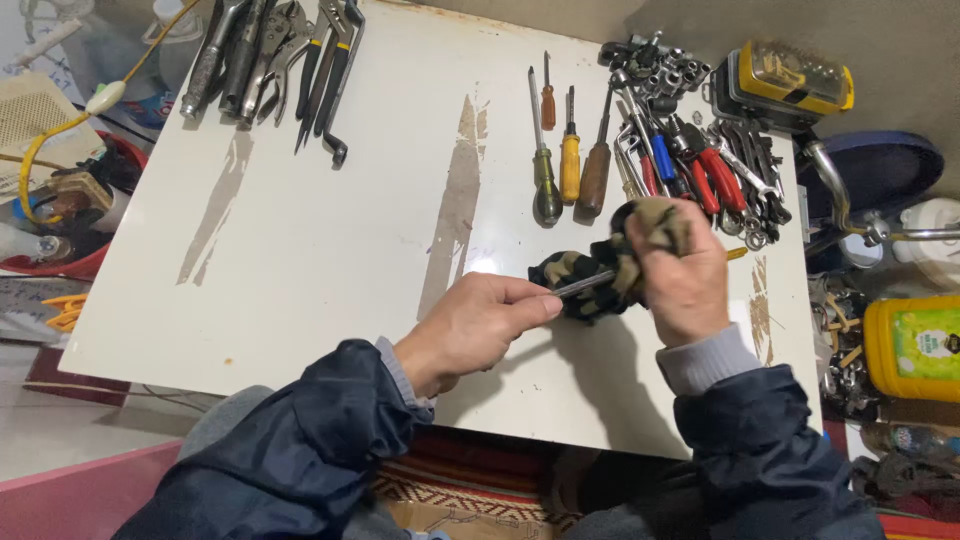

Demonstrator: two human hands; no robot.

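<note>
Your left hand (pixel 478 325) was closed around one end of a slim metal tool (pixel 583 285), pinching it between thumb and fingertips, while your right hand (pixel 684 270) was clenched on a camouflage cloth (pixel 590 275) bunched around the tool's other end (what kind of tool it was I could not tell, since the cloth hid most of it). Both hands hovered just above the white table (pixel 330 250), toward its near edge and a little to the 3 o'clock side of centre. At 12 o'clock from the cloth lay a row of screwdrivers (pixel 570 150) with yellow, brown and orange handles, their tips pointing away from you. Just to the 1 o'clock side of your right hand sat a heap of red- and blue-handled pliers (pixel 700 165) mixed with wrenches (pixel 752 180), and beyond those a cluster of sockets (pixel 655 60). At 1 o'clock, past the table's far corner, stood a yellow and black case (pixel 790 80). Far off at 10 o'clock, along the table's far edge, lay locking pliers and other dark tools (pixel 270 60). A yellow container (pixel 915 345) stood off the table at 3 o'clock.
</note>
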